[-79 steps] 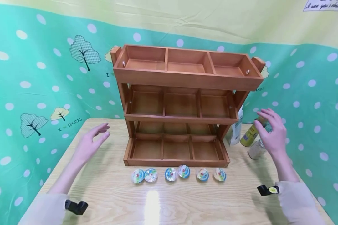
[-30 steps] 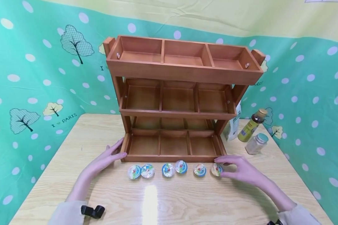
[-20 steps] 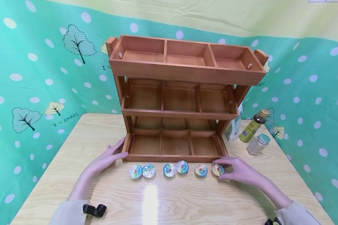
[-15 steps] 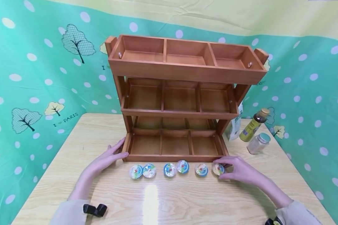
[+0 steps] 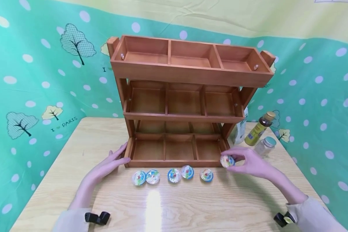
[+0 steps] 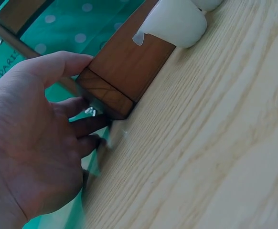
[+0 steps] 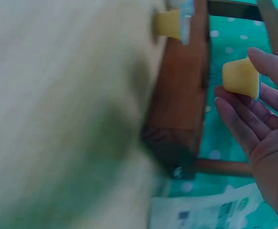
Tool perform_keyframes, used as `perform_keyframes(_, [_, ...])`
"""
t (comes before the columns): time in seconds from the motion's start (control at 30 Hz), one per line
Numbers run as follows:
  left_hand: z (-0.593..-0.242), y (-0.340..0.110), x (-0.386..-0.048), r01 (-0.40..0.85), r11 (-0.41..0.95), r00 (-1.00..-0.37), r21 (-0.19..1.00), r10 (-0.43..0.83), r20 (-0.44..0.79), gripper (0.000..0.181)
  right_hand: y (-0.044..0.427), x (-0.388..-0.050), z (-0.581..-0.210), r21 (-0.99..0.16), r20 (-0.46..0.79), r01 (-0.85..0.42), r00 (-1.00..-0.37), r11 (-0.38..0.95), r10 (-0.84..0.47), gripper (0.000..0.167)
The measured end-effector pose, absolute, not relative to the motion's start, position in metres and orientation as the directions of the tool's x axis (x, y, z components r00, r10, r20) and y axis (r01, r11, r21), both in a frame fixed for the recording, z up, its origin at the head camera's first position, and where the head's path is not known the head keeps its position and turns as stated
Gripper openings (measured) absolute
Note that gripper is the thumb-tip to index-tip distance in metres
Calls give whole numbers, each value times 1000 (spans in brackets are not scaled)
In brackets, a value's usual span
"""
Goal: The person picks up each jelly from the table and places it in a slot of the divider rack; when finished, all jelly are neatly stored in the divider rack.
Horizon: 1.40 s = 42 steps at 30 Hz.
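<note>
My right hand (image 5: 250,162) pinches a small jelly cup (image 5: 227,160) between thumb and fingers, raised off the table by the rack's front right corner. In the right wrist view the cup (image 7: 241,78) shows a yellow body, held by the fingertips of the hand (image 7: 268,114). The left hand (image 5: 105,166) rests on the left end of the wooden rack's bottom tray (image 5: 174,163), thumb at the front corner. The left wrist view shows that hand (image 6: 38,129) round the tray's end (image 6: 105,93), some fingertips hidden behind it.
Several jelly cups (image 5: 206,175) lie in a row before the three-tier rack (image 5: 191,74), whose compartments hold nothing. A yellow-labelled bottle (image 5: 256,132), a teal-lidded jar (image 5: 266,145) and a white pouch (image 5: 241,129) stand to its right. Patterned cloth hangs behind.
The right hand has lifted the rightmost cup off the table, up and slightly right. The left hand stays at the rack's corner, where it came from the air at the left.
</note>
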<state>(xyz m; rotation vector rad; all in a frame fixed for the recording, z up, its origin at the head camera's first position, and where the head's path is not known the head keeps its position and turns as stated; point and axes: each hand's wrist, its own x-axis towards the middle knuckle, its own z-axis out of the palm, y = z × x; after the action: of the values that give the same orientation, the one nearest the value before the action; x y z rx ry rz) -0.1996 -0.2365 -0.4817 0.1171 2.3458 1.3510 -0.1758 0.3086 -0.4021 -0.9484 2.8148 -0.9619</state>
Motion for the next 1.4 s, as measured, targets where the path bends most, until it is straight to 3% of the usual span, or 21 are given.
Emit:
perform_keyframes(0.23, [-481,-235,-198,-134,544,-903,829,277,-328,85,273,-197,-384,-650,174,-482,-847,588,-502,46])
perform_keyframes(0.77, [-479,-238,-198,-151,542,-893,827,285,-350,86,150,-231,-405,-786,155,-383,-882,486,-445,55])
perform_keyframes(0.97, [-480,-240,-198,-143,526,-894,838,294,-337,85,102,-249,-415,-793,187,-410,-868,451,-460,49])
perform_keyframes(1.17, [-481,-237,-201,-133,517,-897,845,301,-325,83,62,-264,-423,-782,165,-379,-891,494,-423,50])
perform_keyframes(1.4, [-480,-238,-199,-129,513,-901,849,297,-316,82,20,-274,-439,-739,164,-417,-873,529,-460,49])
